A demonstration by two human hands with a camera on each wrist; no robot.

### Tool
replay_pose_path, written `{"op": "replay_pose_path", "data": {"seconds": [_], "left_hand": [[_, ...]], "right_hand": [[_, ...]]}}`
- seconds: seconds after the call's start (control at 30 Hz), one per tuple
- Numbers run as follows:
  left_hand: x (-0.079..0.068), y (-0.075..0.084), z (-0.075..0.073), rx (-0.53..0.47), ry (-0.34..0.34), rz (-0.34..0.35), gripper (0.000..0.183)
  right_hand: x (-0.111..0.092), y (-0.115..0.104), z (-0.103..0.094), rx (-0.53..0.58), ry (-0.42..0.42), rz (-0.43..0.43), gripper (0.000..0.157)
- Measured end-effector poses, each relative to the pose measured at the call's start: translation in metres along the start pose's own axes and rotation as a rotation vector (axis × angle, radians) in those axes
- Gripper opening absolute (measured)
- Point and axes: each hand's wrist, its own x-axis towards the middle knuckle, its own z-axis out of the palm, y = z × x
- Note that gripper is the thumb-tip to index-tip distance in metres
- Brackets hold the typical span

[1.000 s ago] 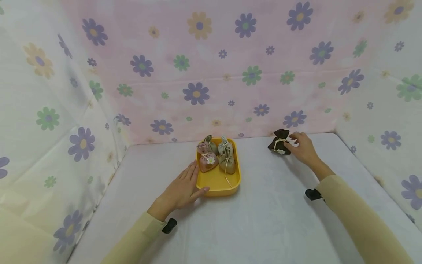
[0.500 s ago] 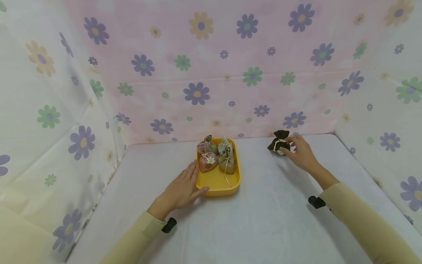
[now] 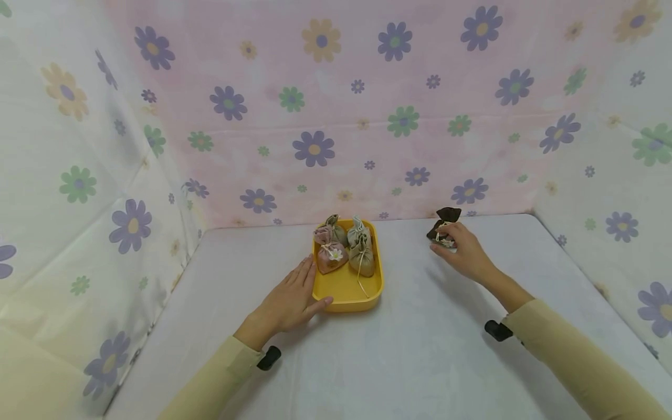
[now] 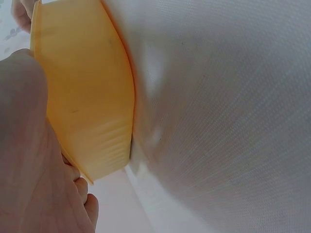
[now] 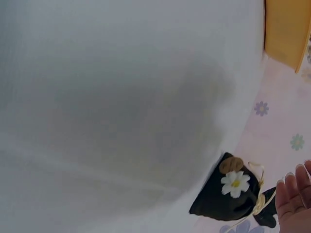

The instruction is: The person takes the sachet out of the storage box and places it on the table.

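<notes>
A dark brown drawstring pouch [image 3: 448, 214] stands on the table near the back wall. In the right wrist view the pouch [image 5: 209, 204] shows a white flower, a brown button-like piece and a pale cord. My right hand [image 3: 467, 251] is in front of it and partly covers it; in the wrist view its fingers look fairly straight and apart from the cloth. My left hand [image 3: 283, 300] rests along the left side of a yellow tray [image 3: 346, 307], thumb at the front rim. Pouches fill the tray's far half, among them a pink pouch [image 3: 328, 265] and an olive pouch [image 3: 366, 268].
Flower-printed cloth walls [image 3: 362, 169] enclose the white table [image 3: 409, 350] at the back and on both sides. Between the tray and the dark pouch lies a stretch of bare tabletop.
My right hand has shifted from the right side of the dark pouch to its front, slightly leftward. The pouch stays about where it was. My left hand and the tray have not moved.
</notes>
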Motion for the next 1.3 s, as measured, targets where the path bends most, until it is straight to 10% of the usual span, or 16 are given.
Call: {"op": "replay_pose_path", "data": {"seconds": [1.3], "left_hand": [[-0.003, 0.002, -0.004, 0.002, -0.007, 0.004, 0.101]], "right_hand": [[0.036, -0.075, 0.075, 0.132, -0.154, -0.035, 0.044]]}}
